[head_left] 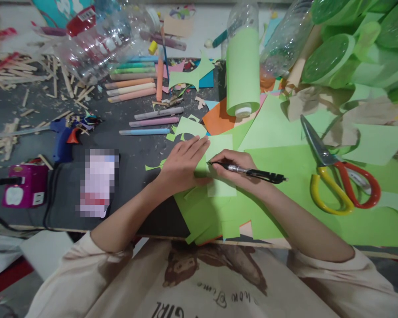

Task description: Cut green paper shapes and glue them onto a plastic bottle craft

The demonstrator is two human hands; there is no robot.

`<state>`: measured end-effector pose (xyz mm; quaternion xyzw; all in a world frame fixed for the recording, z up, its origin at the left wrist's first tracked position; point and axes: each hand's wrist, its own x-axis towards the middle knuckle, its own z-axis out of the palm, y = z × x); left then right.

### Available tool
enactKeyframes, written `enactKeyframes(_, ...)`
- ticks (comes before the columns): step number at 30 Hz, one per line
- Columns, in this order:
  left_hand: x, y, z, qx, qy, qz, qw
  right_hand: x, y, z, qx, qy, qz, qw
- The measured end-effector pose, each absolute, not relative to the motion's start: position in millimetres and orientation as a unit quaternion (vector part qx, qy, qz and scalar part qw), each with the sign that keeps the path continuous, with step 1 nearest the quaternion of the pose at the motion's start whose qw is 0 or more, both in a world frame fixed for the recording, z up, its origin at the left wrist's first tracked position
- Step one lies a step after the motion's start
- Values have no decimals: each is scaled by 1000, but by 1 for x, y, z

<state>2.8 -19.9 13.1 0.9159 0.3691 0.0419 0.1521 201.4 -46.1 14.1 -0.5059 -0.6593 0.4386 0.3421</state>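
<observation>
A black and silver pen (252, 171) is gripped by my right hand (234, 165), its tip on the left part of a pale green paper piece (223, 187). My left hand (182, 165) lies flat with fingers stretched out, at the left edge of that piece. Beneath both hands are brighter green sheets (219, 218). Small green offcuts (189, 126) lie just beyond my left fingertips. Farther back, a clear bottle wrapped in light green paper (243, 73) lies with its white cap toward me.
Scissors (325, 157) with red and yellow handles rest on green paper at the right. At left are a phone (98, 183), a blue glue gun (62, 137) and a purple power adapter (25, 186). Markers (132, 86), wood sticks and clear bottles (99, 42) fill the back.
</observation>
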Motion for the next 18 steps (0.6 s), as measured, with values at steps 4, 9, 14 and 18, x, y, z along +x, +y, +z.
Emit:
enactKeyframes(4,3,-20,14,915,372,36,152,201,-46,15,-511,-649,441,351)
enactKeyframes(9,3,-19,15,915,373,34,151,202,-45,13,-507,-661,443,332)
enactKeyframes(14,4,-20,16,911,380,33,158,200,-46,13,-512,-659,416,360)
enactKeyframes(18,3,-19,17,912,377,31,158,199,-46,15,-520,-633,420,390)
